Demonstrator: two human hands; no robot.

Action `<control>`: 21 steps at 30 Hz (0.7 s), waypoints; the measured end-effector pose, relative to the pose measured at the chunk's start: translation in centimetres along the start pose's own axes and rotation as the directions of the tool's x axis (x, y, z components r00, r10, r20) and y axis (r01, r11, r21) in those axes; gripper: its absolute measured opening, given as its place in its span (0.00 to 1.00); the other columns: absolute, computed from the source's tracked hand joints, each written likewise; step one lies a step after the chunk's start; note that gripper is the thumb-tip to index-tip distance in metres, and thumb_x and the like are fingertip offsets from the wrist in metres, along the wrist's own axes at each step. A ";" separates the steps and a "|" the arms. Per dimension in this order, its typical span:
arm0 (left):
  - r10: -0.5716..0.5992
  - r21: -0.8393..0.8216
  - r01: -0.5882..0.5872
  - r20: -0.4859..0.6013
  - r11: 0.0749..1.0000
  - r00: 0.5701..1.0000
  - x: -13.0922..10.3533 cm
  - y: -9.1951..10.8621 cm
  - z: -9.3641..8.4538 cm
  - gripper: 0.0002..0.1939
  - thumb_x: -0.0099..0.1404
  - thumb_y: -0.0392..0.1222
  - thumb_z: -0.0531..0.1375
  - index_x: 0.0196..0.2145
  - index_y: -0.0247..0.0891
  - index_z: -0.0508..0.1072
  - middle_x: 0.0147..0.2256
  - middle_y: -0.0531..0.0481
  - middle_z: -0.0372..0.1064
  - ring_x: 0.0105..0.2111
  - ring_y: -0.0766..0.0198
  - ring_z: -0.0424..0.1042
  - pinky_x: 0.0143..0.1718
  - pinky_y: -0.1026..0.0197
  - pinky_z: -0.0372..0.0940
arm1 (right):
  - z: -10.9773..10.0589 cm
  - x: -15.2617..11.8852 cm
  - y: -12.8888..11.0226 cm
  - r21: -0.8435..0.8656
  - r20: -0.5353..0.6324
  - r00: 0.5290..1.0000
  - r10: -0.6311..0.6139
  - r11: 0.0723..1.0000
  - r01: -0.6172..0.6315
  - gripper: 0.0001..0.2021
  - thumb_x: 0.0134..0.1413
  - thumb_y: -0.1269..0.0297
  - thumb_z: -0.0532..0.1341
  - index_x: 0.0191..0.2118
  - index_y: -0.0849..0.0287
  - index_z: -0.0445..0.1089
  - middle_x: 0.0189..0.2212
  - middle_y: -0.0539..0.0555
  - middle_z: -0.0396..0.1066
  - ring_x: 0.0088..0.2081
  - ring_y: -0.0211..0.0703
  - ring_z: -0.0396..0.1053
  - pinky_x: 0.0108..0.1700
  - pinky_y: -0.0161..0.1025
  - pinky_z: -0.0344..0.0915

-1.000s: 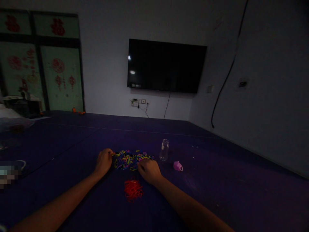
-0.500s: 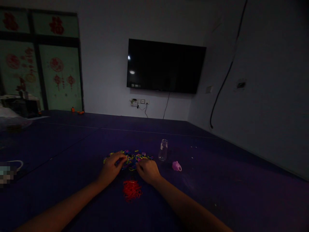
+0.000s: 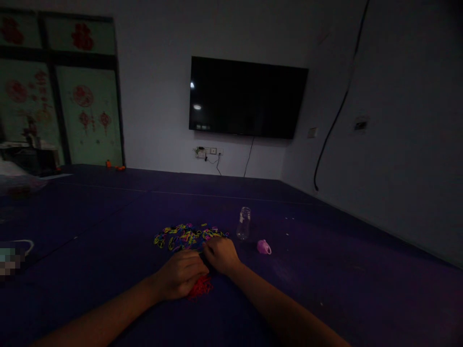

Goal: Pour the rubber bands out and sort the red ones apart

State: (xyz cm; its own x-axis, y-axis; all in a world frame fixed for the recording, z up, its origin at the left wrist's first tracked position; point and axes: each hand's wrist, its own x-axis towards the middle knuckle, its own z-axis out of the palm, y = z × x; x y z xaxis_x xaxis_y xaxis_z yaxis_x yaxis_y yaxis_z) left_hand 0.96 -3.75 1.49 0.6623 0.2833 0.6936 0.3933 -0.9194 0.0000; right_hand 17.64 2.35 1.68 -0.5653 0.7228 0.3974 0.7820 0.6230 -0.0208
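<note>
Loose small rubber bands (image 3: 184, 236) in yellow, blue, pink and other colours lie spread on a dark purple surface. Nearer to me is a small heap of red rubber bands (image 3: 201, 287), partly covered by my left hand (image 3: 183, 274). That hand is closed and bent down over the heap's far left side; its fingertips are hidden, so what it holds cannot be seen. My right hand (image 3: 221, 254) rests at the near right edge of the mixed bands. Its fingers are curled together, and anything in them is out of sight.
Right of the bands stands a clear bottle (image 3: 243, 224), with a pink cap (image 3: 264, 247) with a loop beside it. A television (image 3: 248, 98) hangs on the far wall. Small orange items (image 3: 120, 168) and a plastic bag (image 3: 16, 178) lie off to the left.
My left hand has moved from the mixed bands back toward me and slightly right, over the red heap. My right hand has stayed in nearly the same place.
</note>
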 end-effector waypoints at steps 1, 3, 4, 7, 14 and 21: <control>0.004 0.001 -0.004 0.008 1.000 1.000 -0.1 0.0 0.1 0.10 0.65 0.31 0.51 0.36 0.37 0.72 0.29 0.46 0.73 0.27 0.63 0.69 0.30 0.60 0.64 | 0.0 0.0 0.0 -0.002 0.004 1.000 0.003 1.000 -0.003 0.16 0.63 0.62 0.50 0.29 0.59 0.71 0.30 0.53 0.74 0.32 0.37 0.70 0.29 0.33 0.52; -0.007 0.007 0.007 0.020 1.000 1.000 -0.2 -0.1 0.2 0.11 0.65 0.31 0.51 0.37 0.37 0.72 0.29 0.46 0.73 0.28 0.62 0.70 0.31 0.60 0.64 | 0.0 0.0 0.0 -0.001 0.013 1.000 0.008 1.000 -0.008 0.16 0.63 0.61 0.50 0.29 0.59 0.71 0.30 0.53 0.74 0.33 0.38 0.70 0.29 0.33 0.52; -0.023 0.012 0.023 0.020 1.000 1.000 -0.3 -0.2 0.3 0.11 0.65 0.32 0.51 0.37 0.37 0.73 0.29 0.46 0.73 0.28 0.62 0.70 0.31 0.60 0.64 | 0.0 0.0 0.0 0.000 0.017 1.000 0.007 1.000 -0.007 0.16 0.62 0.61 0.50 0.29 0.59 0.71 0.31 0.53 0.74 0.33 0.38 0.70 0.29 0.33 0.53; -0.195 0.034 0.198 -0.080 0.980 0.978 -0.5 -1.1 0.1 0.11 0.67 0.37 0.50 0.37 0.39 0.73 0.29 0.46 0.73 0.30 0.61 0.71 0.36 0.59 0.65 | -0.1 0.1 -0.1 0.003 0.019 1.000 0.005 1.000 -0.005 0.15 0.62 0.62 0.51 0.30 0.59 0.71 0.31 0.53 0.74 0.34 0.38 0.71 0.30 0.33 0.54; -0.748 -0.205 0.839 -0.589 0.504 0.305 -2.1 -5.8 -2.0 0.20 0.68 0.49 0.42 0.40 0.37 0.70 0.39 0.43 0.72 0.42 0.53 0.70 0.46 0.52 0.64 | -0.3 0.0 -0.2 -0.012 0.025 1.000 0.001 1.000 -0.001 0.16 0.62 0.63 0.50 0.29 0.59 0.71 0.31 0.53 0.75 0.34 0.39 0.71 0.29 0.33 0.54; -0.877 -0.349 0.892 -0.471 0.286 0.097 -4.1 -8.7 -1.9 0.17 0.66 0.46 0.44 0.35 0.39 0.70 0.43 0.41 0.71 0.50 0.49 0.66 0.55 0.46 0.55 | -0.3 0.0 -0.1 -0.021 0.025 1.000 -0.010 1.000 0.010 0.16 0.62 0.63 0.50 0.30 0.59 0.71 0.31 0.53 0.75 0.34 0.39 0.71 0.29 0.33 0.53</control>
State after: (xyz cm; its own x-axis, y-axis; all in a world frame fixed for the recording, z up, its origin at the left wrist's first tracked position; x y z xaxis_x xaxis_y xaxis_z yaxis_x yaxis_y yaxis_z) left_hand -6.35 2.61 0.02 -0.5809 0.7051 0.4066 0.4811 -0.1055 0.8703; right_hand 17.59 2.19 1.92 -0.5792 0.7238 0.3749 0.7816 0.6238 0.0031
